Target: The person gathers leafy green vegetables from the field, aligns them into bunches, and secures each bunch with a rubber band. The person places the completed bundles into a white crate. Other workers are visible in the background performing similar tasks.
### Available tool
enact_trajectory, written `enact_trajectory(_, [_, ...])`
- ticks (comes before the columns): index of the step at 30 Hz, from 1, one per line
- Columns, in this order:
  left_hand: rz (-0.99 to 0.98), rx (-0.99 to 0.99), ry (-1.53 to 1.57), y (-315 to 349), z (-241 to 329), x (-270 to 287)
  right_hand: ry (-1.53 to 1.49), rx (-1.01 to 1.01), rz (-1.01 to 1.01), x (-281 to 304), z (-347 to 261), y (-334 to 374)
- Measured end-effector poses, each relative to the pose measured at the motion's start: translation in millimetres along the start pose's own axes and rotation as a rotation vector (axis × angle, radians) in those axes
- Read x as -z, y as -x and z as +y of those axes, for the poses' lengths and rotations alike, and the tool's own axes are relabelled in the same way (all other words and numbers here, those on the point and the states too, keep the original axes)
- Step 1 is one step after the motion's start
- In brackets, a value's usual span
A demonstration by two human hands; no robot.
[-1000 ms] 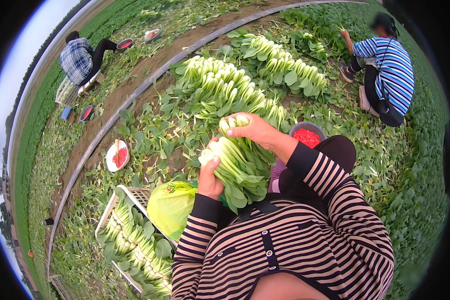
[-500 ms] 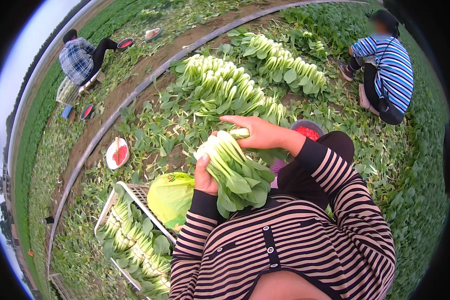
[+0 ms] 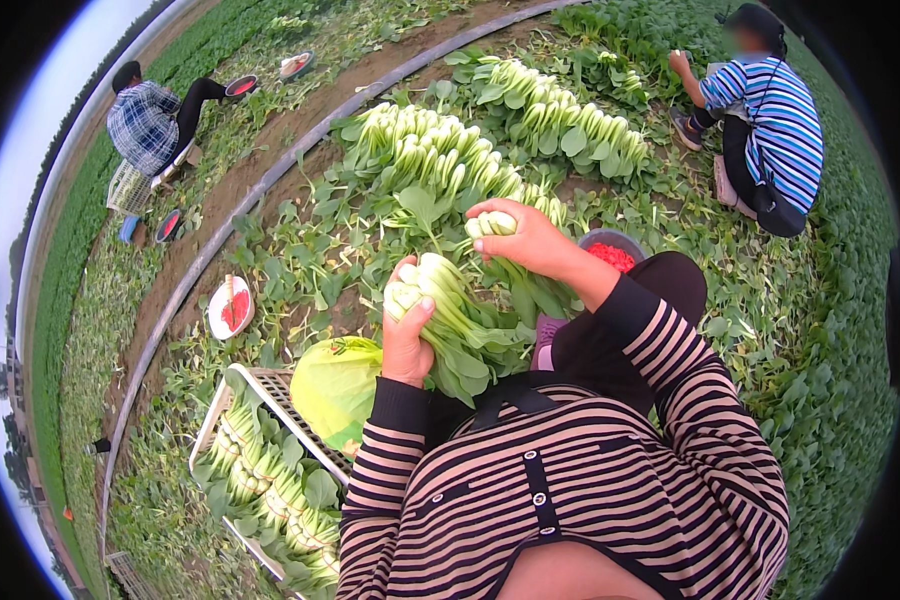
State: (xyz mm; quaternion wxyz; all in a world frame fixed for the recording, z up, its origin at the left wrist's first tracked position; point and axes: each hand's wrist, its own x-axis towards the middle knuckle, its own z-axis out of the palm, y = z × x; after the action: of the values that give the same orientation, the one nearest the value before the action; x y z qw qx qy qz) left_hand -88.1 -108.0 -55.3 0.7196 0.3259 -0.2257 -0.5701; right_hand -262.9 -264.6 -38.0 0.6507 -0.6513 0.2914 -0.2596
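Observation:
My left hand [image 3: 406,332] is closed round a thick bunch of bok choy [image 3: 448,303], its pale stem ends up and its green leaves hanging toward my lap. Just to the right, my right hand [image 3: 527,240] grips a smaller handful of bok choy stalks [image 3: 490,226], their leaves drooping below my wrist. The two bunches are apart at the stem ends. Beyond my hands, a long row of bok choy [image 3: 425,145] lies on the ground, and a second row [image 3: 570,120] lies behind it.
At lower left stands a white plastic crate [image 3: 215,420] of tied bok choy bundles, with a yellow-green bag [image 3: 335,390] beside it. A white bowl [image 3: 219,318] and a dark bowl [image 3: 637,240] hold red bits. Two people sit at far left and right. A grey hose [image 3: 260,190] curves across the field.
My right hand has gone from open fingers beside the bunch to gripping several stalks, slightly higher and farther right. My left hand keeps its bunch. The person at right has raised a hand.

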Motion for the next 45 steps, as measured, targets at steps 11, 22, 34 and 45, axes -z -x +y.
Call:
enact_trajectory(11, [0.106, -0.195, -0.227, 3.4, -12.3, -9.2, 0.348, 0.282, 0.104, -61.0, -5.1, 15.4])
enact_trajectory(22, [0.117, -0.315, -0.258, 4.9, -14.6, -18.3, 0.006, 0.212, 0.007, -78.1, -9.2, 26.7])
enact_trajectory(34, [0.097, -0.302, -0.287, -11.1, -18.4, -9.8, 0.412, 0.309, -0.012, -81.1, -13.0, 28.7])
enact_trajectory(45, [0.013, -0.225, 0.1, -17.0, 3.2, 8.3, 0.782, 0.484, -0.022, -103.6, -14.2, -2.2])
